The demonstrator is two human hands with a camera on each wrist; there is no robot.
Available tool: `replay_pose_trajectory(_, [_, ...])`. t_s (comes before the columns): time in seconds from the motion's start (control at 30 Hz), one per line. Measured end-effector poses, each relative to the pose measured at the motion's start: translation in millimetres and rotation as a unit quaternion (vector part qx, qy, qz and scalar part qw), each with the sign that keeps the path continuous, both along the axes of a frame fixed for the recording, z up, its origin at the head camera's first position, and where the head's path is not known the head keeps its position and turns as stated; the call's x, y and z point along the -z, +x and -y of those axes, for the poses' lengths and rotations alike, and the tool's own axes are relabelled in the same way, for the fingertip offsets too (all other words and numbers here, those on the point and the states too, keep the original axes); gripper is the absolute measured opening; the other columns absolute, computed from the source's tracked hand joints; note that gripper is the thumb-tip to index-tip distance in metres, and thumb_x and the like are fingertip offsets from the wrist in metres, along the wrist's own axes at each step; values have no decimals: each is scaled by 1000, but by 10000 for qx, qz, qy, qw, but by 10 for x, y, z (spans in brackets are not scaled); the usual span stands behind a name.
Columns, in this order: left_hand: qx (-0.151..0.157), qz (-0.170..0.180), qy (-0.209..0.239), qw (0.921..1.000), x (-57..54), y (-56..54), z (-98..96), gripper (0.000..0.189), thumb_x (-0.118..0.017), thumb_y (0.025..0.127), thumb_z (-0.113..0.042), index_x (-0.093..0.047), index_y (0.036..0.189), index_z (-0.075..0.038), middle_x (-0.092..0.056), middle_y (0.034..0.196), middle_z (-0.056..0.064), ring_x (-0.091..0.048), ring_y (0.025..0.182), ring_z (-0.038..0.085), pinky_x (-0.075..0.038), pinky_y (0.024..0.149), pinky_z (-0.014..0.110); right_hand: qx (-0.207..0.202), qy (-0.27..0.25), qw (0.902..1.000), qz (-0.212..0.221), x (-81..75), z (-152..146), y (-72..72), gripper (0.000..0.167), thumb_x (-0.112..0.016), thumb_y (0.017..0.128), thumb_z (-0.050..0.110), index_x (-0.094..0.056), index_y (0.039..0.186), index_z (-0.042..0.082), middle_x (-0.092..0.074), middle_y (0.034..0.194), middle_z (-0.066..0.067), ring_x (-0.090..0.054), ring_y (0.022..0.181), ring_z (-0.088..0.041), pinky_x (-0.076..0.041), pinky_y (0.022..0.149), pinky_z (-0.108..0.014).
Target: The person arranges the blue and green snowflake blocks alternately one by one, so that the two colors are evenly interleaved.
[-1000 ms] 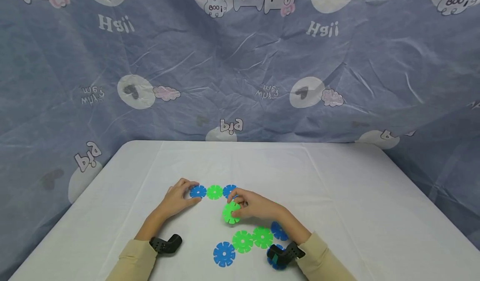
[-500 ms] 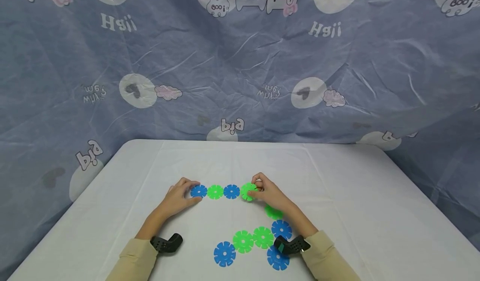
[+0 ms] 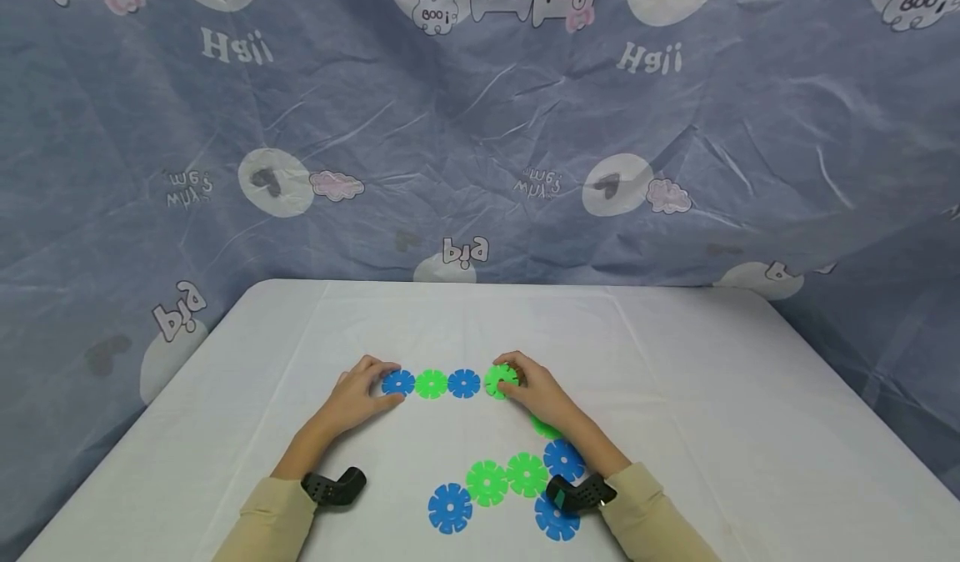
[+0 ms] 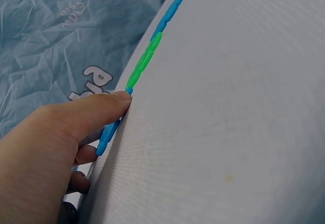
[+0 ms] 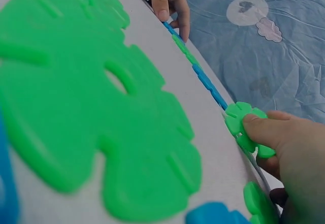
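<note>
Notched plastic snowflake discs lie in a row in the head view: a blue disc [image 3: 399, 383], a green disc [image 3: 431, 384] and a second blue disc [image 3: 464, 383]. My left hand [image 3: 356, 397] holds the leftmost blue disc at its edges, thumb on the near side and fingers on the far side. At the row's right end, my right hand [image 3: 538, 391] pinches a green disc [image 3: 493, 381], its thumb over the face. In the right wrist view this held green disc [image 5: 234, 118] tilts up beside the row's last blue disc [image 5: 209, 85].
Nearer the body lie a loose blue disc [image 3: 450, 509], two green discs [image 3: 487, 483] and two more blue discs [image 3: 564, 459], one partly under the right wrist camera [image 3: 581, 493]. Another green disc [image 3: 546, 428] is half hidden by the right forearm. A patterned curtain [image 3: 480, 128] hangs behind the white table [image 3: 360, 320].
My right hand has carried the green disc from in front of the row, back and right, to the row's right end. The left hand keeps its place.
</note>
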State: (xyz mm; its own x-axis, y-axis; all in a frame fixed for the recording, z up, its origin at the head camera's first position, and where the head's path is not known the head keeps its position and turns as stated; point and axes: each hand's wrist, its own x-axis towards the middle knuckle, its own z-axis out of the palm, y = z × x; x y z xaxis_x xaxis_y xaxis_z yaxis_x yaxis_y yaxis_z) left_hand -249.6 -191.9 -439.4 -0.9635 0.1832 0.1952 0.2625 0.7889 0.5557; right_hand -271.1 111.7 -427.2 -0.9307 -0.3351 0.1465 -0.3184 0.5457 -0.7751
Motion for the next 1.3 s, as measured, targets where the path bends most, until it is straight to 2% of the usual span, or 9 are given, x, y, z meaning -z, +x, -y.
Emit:
replay_pose_trajectory(0.17, [4, 2, 21, 10000, -9, 5, -1, 50, -67, 77, -41, -59, 119, -14, -53, 109, 4, -48, 97, 18, -30, 76, 30, 4, 443, 9982, -401, 17, -9, -3, 28, -66, 82, 21, -61, 109, 17, -55, 102, 0, -43, 84, -12, -33, 79, -31])
replay_pose_trajectory(0.33, [-21, -35, 6, 10000, -21, 4, -2, 50, -68, 77, -40, -59, 118, -14, -53, 109, 5, -48, 96, 18, -30, 75, 30, -167, 779, 9946, -671, 18, -20, 1, 22, -63, 85, 25, -63, 106, 17, -53, 104, -1, -41, 85, -12, -28, 81, -35])
replay_pose_trajectory(0.43, [-26, -47, -16, 10000, -20, 1, -2, 50, -68, 77, -41, -59, 118, -14, -53, 109, 4, -49, 96, 18, -30, 75, 30, -212, 878, 9934, -706, 12, -18, 10, 21, -62, 85, 25, -62, 105, 19, -52, 106, -2, -41, 86, -13, -28, 81, -36])
replay_pose_trajectory(0.67, [-42, 15, 11, 10000, -11, 3, -3, 50, -68, 77, -42, -59, 118, -14, -53, 109, 4, -47, 95, 17, -30, 75, 30, -235, 1062, 9919, -659, 0, -9, 33, 21, -60, 77, 19, -60, 98, 22, -51, 114, -3, -45, 106, -21, -28, 86, -41])
replay_pose_trajectory(0.93, [-44, 33, 24, 10000, -7, 0, -5, 51, -68, 77, -42, -59, 119, -14, -53, 109, 4, -48, 97, 18, -30, 76, 30, -305, 977, 9925, -667, -3, -19, 45, 18, -63, 83, 23, -61, 101, 20, -50, 115, -6, -45, 108, -24, -28, 89, -45])
replay_pose_trajectory(1.3, [-54, 53, 24, 10000, 6, 3, -11, 50, -68, 77, -41, -59, 118, -14, -53, 109, 4, -48, 98, 19, -31, 76, 31, -319, 1067, 9909, -761, 8, -23, 45, 19, -64, 84, 26, -62, 102, 22, -51, 115, -5, -45, 109, -24, -29, 90, -45])
